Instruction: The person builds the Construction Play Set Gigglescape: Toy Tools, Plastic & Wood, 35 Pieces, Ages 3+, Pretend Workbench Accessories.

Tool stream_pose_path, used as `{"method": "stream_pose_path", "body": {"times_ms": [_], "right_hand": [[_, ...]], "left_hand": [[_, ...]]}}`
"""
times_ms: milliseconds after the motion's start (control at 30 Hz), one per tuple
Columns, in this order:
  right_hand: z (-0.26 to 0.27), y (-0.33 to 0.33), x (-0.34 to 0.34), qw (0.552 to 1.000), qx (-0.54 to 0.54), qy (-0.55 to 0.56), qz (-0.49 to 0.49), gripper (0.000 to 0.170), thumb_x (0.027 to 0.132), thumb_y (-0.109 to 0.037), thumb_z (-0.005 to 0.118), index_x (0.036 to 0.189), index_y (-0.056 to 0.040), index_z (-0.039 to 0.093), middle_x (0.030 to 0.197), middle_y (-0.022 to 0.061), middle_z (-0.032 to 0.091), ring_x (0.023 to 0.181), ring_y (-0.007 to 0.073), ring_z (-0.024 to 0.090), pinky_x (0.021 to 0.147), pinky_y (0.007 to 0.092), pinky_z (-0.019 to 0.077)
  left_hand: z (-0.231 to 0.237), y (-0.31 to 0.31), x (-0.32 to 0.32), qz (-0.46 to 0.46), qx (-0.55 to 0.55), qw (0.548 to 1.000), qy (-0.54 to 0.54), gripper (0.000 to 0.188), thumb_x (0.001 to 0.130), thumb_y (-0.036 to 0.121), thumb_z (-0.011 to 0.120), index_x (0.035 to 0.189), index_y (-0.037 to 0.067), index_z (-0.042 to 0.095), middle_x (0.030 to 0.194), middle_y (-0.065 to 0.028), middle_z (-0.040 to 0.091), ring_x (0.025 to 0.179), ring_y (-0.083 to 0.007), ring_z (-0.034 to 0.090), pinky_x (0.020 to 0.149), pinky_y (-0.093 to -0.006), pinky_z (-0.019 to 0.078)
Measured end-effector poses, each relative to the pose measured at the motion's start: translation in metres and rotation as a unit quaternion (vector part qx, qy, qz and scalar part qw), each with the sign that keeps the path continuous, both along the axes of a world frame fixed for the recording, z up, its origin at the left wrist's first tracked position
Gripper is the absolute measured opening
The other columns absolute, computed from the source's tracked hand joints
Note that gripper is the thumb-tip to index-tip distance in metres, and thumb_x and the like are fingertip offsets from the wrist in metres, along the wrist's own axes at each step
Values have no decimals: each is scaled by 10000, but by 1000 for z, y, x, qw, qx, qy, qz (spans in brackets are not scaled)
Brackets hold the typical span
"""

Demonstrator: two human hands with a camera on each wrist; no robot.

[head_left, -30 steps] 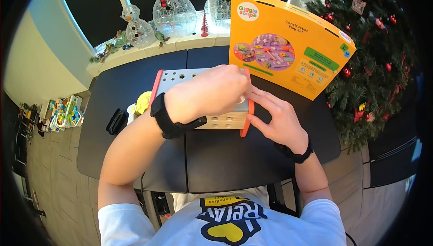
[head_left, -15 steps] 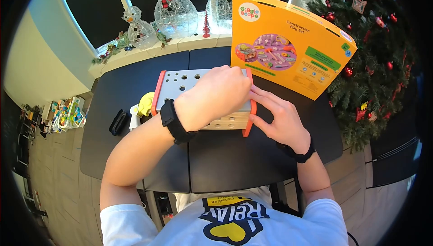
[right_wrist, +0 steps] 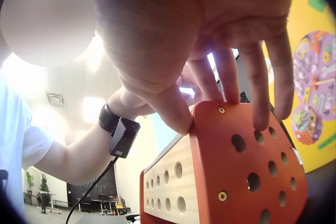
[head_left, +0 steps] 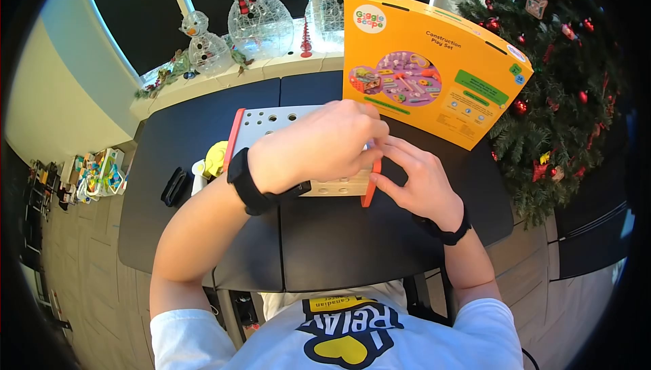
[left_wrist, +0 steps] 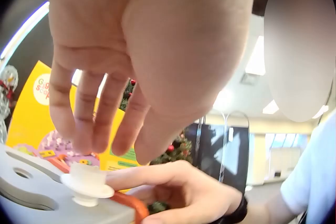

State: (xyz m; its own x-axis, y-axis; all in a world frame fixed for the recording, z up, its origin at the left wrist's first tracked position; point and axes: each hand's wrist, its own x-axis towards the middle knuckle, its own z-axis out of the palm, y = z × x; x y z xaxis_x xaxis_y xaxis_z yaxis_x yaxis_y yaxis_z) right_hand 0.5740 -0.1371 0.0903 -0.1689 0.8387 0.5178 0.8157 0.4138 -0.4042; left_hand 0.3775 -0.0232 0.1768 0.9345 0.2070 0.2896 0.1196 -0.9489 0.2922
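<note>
The toy workbench has a grey top with holes [head_left: 254, 136], a pale wooden front [right_wrist: 168, 182] and a red side panel [right_wrist: 241, 166]. A white flanged peg [left_wrist: 86, 183] stands upright near the top's right end. Over it is the left hand [head_left: 322, 143], its fingers slanting down; in the left wrist view the fingertips [left_wrist: 100, 142] are just above or behind the peg, contact unclear. The right hand [head_left: 427, 183] rests on the red panel's upper edge, thumb at the front corner and fairly straight fingers along the outer side, one finger reaching beside the peg.
An orange-yellow play set box [head_left: 434, 65] stands behind the workbench. Left of it lie a yellow item [head_left: 215, 158] and a black object [head_left: 176, 187] on the dark table [head_left: 325, 241]. A decorated tree [head_left: 542, 119] is at the right, lit snowmen [head_left: 261, 27] behind.
The left hand has moved slightly right and its fingers show more clearly, lower beside the workbench's right end. The right hand has stayed in nearly the same place.
</note>
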Motion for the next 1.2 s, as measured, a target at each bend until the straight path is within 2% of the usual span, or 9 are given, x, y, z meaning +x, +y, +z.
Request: {"method": "stream_pose_path", "body": {"times_ms": [67,167,267,367,567,667,767,867,1200], "right_hand": [[0,0,0,1000,12,0,2,456,895,-260,785,1306,-84,697,1422,90,664,1091,340,725,877,413,617],[-1,2,-1,1000,24,-1,6,466,894,-255,786,1319,-85,693,1424,88,663,1101,340,721,882,412,615],[-1,2,0,1000,23,0,7,473,895,-250,785,1327,-83,690,1423,89,663,1106,339,720,887,411,614],[-1,0,0,1000,23,3,8,470,895,-248,785,1324,-81,691,1418,90,666,1102,337,722,887,410,613],[-2,2,1,1000,20,6,9,454,892,-253,789,1304,-84,701,1403,86,675,1080,336,728,875,406,616],[-1,2,1,1000,6,8,8,450,889,-253,793,1296,-83,706,1402,87,676,1080,334,729,876,406,616],[0,1,2,1000,9,4,8,456,884,-251,797,1296,-77,707,1409,89,673,1091,335,726,887,408,613],[-1,2,1,1000,24,6,11,469,880,-247,799,1303,-71,702,1416,91,669,1103,338,722,901,410,609],[-1,3,2,1000,16,10,14,486,865,-249,814,1308,-86,700,1404,91,676,1101,347,720,901,412,609]], "left_hand": [[-7,-3,2,88,101,991,-20,143,893,147,739,913,5,734,884,-198,728,848,-381,717,796,-451,584],[-2,-9,4,157,95,973,140,197,907,206,736,923,10,730,886,-193,718,853,-375,714,792,-467,580],[-6,-7,5,143,97,975,139,149,885,143,744,929,1,732,912,-191,719,919,-370,710,815,-460,576],[-6,1,-3,41,69,994,71,102,857,57,729,932,-12,733,937,-194,726,969,-373,700,850,-451,566],[3,-5,-4,-41,-40,990,129,110,834,-1,701,938,-19,734,910,-190,709,962,-388,686,858,-460,550],[0,-7,0,-26,6,999,34,102,856,60,721,923,-15,732,894,-193,718,920,-389,698,831,-463,560],[3,-15,5,120,90,986,76,149,881,142,736,905,-5,730,862,-186,717,856,-396,706,802,-472,570],[-4,-11,3,135,117,975,130,198,898,203,740,885,5,727,834,-173,711,799,-403,707,774,-485,573],[0,-1,-3,1,32,992,121,127,872,58,717,979,3,760,961,-200,718,962,-381,700,849,-464,567]]}}
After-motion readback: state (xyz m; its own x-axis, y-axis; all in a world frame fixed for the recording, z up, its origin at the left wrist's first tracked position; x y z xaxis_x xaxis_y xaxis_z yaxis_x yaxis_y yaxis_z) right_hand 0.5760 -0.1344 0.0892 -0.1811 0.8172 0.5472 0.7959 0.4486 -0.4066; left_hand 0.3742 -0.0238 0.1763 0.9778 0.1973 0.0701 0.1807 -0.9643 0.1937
